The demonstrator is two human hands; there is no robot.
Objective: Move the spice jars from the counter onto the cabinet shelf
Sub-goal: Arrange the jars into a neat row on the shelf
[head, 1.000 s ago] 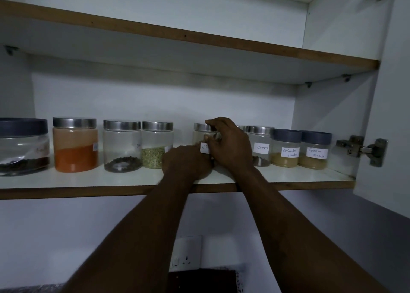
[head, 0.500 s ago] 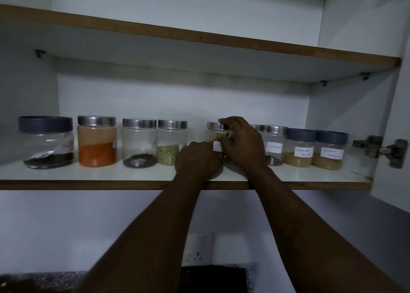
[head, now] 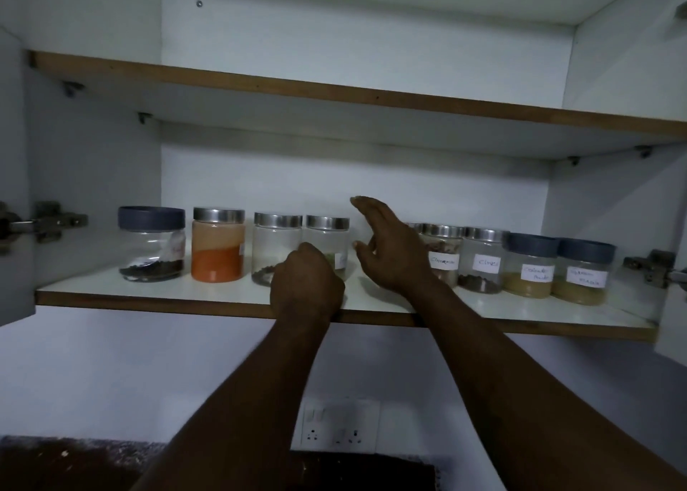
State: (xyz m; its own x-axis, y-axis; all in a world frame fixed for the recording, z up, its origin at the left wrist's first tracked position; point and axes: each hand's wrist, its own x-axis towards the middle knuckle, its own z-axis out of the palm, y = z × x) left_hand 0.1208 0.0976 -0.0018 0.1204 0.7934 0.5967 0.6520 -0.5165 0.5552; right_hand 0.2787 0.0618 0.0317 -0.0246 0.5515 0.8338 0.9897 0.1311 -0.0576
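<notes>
Orange-powder jar (head: 217,247) and dark-seed jar (head: 276,247) stand on the shelf (head: 520,308); right hand (head: 390,254) splayed empty, left hand (head: 306,284) curled, grip unclear.

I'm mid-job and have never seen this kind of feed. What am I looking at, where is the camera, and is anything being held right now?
No machine here: a person works with two bare hands. The single picture comes from a camera on their head, looking into an open cabinet. The lower shelf carries a row of spice jars, including, from the picture's left: grey-lidded jar, orange-powder jar, dark-seed jar, green-spice jar, Cinnamon jar, Cloves jar, tan-powder jar, far-right jar. The right hand is open, fingers spread, holding nothing. The left hand is curled at the shelf's front edge, before the green-spice jar; its fingers are hidden, so I cannot tell whether it holds anything.
</notes>
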